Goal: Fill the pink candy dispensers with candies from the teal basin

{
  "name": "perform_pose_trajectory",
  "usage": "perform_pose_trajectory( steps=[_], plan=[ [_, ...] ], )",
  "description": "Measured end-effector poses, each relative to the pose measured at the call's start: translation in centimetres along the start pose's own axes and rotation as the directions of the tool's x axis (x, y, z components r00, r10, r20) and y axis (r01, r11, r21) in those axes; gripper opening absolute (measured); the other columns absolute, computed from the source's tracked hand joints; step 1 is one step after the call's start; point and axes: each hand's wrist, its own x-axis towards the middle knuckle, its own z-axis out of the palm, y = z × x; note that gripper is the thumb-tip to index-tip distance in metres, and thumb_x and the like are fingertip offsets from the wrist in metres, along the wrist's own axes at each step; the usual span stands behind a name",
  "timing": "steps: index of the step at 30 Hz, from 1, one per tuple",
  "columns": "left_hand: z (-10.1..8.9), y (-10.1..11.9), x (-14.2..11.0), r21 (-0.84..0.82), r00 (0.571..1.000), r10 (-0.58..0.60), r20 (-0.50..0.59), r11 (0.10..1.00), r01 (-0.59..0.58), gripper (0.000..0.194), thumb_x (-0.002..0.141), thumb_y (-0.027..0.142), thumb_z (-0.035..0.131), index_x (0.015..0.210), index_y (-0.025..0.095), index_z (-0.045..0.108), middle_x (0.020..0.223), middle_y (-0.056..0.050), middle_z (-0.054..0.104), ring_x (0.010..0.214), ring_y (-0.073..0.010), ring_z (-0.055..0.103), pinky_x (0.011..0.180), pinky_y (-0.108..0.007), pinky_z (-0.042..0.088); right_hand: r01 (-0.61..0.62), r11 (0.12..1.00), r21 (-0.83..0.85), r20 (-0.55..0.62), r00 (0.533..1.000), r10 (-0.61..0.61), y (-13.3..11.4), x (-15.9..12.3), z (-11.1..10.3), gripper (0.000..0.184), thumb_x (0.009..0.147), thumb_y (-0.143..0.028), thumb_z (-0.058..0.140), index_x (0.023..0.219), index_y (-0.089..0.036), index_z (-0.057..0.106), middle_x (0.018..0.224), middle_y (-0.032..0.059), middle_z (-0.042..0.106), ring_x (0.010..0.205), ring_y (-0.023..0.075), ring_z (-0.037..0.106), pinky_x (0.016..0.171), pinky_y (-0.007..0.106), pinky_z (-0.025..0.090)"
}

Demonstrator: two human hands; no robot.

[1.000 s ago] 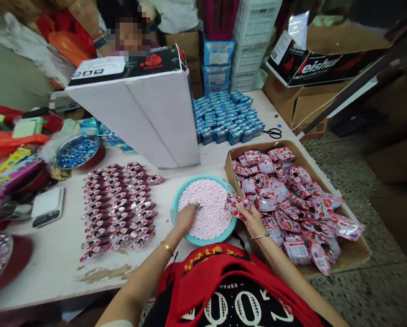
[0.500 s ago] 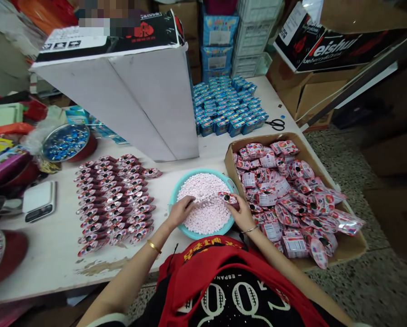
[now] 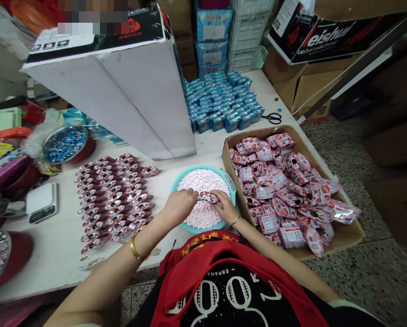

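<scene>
Small pink foil packet point(image 3: 207, 197) has shifted since the last view: R hand point(image 3: 224, 208) has brought it in from the basin's edge to over the middle of the basin, and L hand point(image 3: 179, 205) now sits much closer to it.

Ahead of the hands, tall white cardboard carton point(image 3: 138, 100) stands on white-topped table point(image 3: 53, 254). Blue boxes point(image 3: 224, 104) are massed just beyond R hand, w/ brown cardboard box point(image 3: 346, 238) of loose pink packets to its right. Left of L hand lie neat rows of pink foil packets point(image 3: 115, 200), overlapping.

Under both hands is round teal plastic basin point(image 3: 199, 229), heaped w/ small pale-pink candies point(image 3: 203, 181). R hand pinches the packet between fingers and thumb, held above the candies. L hand is curled, its fingers at the packet's left end; can't tell if it's gripping or only just beside it. Gold bangle point(image 3: 134, 247) on L wrist.
</scene>
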Motion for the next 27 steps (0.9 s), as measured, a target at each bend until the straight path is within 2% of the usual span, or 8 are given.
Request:
perform_pose_trajectory(
  steps=[3, 6, 9, 11, 14, 16, 20, 27],
  plan=[
    [-0.9, 0.4, -0.3, 0.044, 1.000, -0.004, -0.016, 0.999, 0.005, 0.019, 0.092, 0.019, 0.043, 0.094, 0.015, 0.061, 0.092, -0.011, 0.064, 0.085, -0.0227, 0.062, 0.068, -0.031, 0.045, -0.018, 1.000, 0.011, -0.023, 1.000, 0.019, 0.0, -0.1, -0.1, 0.040, 0.085, -0.017, 0.053, 0.124, -0.023, 0.055, 0.119, 0.0099, 0.062, 0.116, 0.0250, 0.054, 0.101, 0.046, 0.044],
    [0.6, -1.9, -0.4, 0.015, 0.996, -0.072, -0.061, 0.997, 0.073, 0.019, 0.092, 0.024, 0.043, 0.096, 0.016, 0.060, 0.093, -0.010, 0.063, 0.087, -0.0234, 0.061, 0.069, -0.031, 0.045, -0.081, 0.997, 0.010, -0.086, 0.993, 0.081, 0.3, -0.3, -0.6, 0.038, 0.084, -0.020, 0.055, 0.122, -0.023, 0.056, 0.118, 0.0098, 0.063, 0.115, 0.0257, 0.055, 0.101, 0.046, 0.043],
    [5.0, -4.7, 0.2, -0.079, 0.987, -0.159, -0.032, 0.985, 0.156, 0.018, 0.091, 0.026, 0.045, 0.097, 0.018, 0.060, 0.094, -0.010, 0.063, 0.089, -0.0241, 0.061, 0.071, -0.033, 0.045, -0.163, 0.986, 0.045, -0.146, 0.975, 0.168, 0.7, -0.7, -1.2, 0.036, 0.085, -0.026, 0.057, 0.121, -0.022, 0.056, 0.119, 0.0102, 0.062, 0.112, 0.0252, 0.057, 0.099, 0.043, 0.046],
    [8.6, -5.3, 1.3, -0.209, 0.981, -0.195, -0.010, 0.960, 0.188, 0.016, 0.090, 0.022, 0.046, 0.096, 0.019, 0.060, 0.096, -0.010, 0.063, 0.092, -0.0242, 0.060, 0.077, -0.034, 0.045, -0.195, 0.978, 0.072, -0.159, 0.966, 0.205, 0.8, -0.8, -1.5, 0.035, 0.086, -0.030, 0.057, 0.119, -0.022, 0.056, 0.118, 0.0100, 0.062, 0.111, 0.0246, 0.058, 0.098, 0.041, 0.047],
    [13.3, -3.9, 3.8, -0.400, 0.980, -0.196, -0.024, 0.901, 0.171, 0.016, 0.090, 0.024, 0.047, 0.099, 0.021, 0.060, 0.100, -0.009, 0.064, 0.098, -0.0233, 0.059, 0.084, -0.035, 0.045, -0.204, 0.976, 0.076, -0.157, 0.964, 0.214, 0.7, -0.9, -1.9, 0.034, 0.085, -0.033, 0.060, 0.117, -0.022, 0.058, 0.116, 0.0094, 0.063, 0.110, 0.0243, 0.059, 0.098, 0.040, 0.047],
    [15.2, -2.5, 5.3, -0.454, 0.982, -0.188, -0.035, 0.878, 0.152, 0.019, 0.091, 0.025, 0.045, 0.103, 0.022, 0.059, 0.105, -0.009, 0.064, 0.102, -0.0227, 0.058, 0.087, -0.035, 0.045, -0.206, 0.976, 0.072, -0.147, 0.965, 0.215, 0.6, -1.1, -2.0, 0.034, 0.084, -0.033, 0.061, 0.116, -0.023, 0.058, 0.115, 0.0090, 0.063, 0.109, 0.0243, 0.059, 0.098, 0.041, 0.047],
    [16.4, -1.9, 6.7, -0.534, 0.983, -0.177, -0.047, 0.836, 0.125, 0.023, 0.092, 0.028, 0.045, 0.111, 0.023, 0.058, 0.114, -0.007, 0.064, 0.107, -0.0216, 0.058, 0.091, -0.035, 0.044, -0.227, 0.971, 0.074, -0.125, 0.964, 0.235, 0.8, -2.1, -2.2, 0.035, 0.084, -0.034, 0.061, 0.118, -0.023, 0.057, 0.115, 0.0089, 0.063, 0.109, 0.0243, 0.059, 0.099, 0.041, 0.046],
    [15.7, -4.0, 5.3, -0.679, 0.990, -0.105, -0.096, 0.734, 0.012, 0.030, 0.091, 0.041, 0.047, 0.113, 0.022, 0.057, 0.113, -0.004, 0.066, 0.103, -0.0190, 0.061, 0.090, -0.031, 0.047, -0.260, 0.962, 0.085, -0.060, 0.962, 0.265, 0.8, -3.9, -2.4, 0.033, 0.085, -0.034, 0.061, 0.116, -0.021, 0.058, 0.117, 0.0101, 0.062, 0.111, 0.0245, 0.059, 0.099, 0.042, 0.046]
  ],
)
